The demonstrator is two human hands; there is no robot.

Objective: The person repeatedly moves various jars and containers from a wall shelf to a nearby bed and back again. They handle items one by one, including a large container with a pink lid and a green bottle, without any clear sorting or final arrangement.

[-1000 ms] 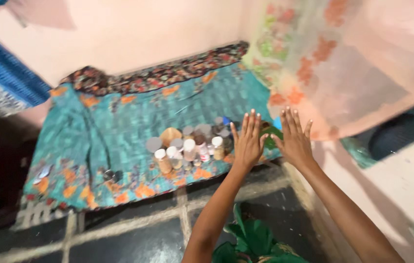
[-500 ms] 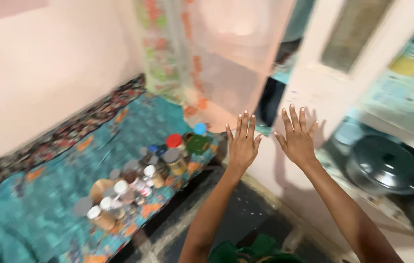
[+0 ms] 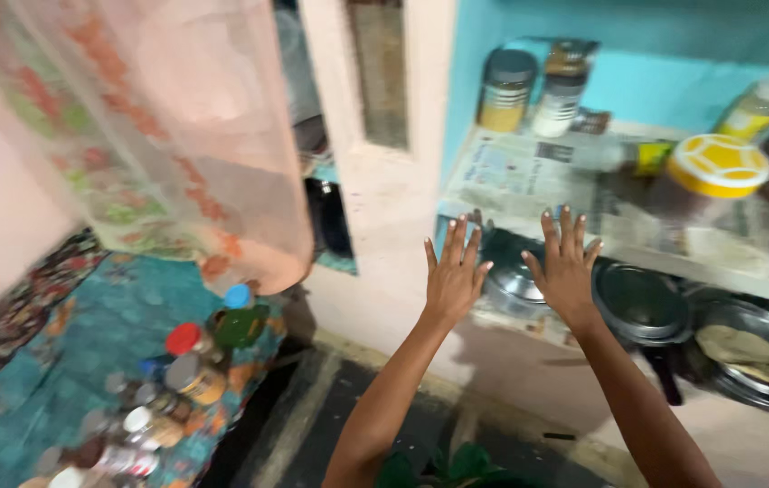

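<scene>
Left hand (image 3: 453,276) and right hand (image 3: 565,267) raised, fingers spread, gripping nothing; nearest items: steel lids (image 3: 642,303) at 3 o'clock; jars (image 3: 190,361) at 8 o'clock

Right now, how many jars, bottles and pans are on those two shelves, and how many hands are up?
Lidded jars, top shelf: 3
Bottle, top shelf: 1
Pans, lower shelf: 3
Hands, open and empty: 2, left hand, right hand
Total: 9
</scene>
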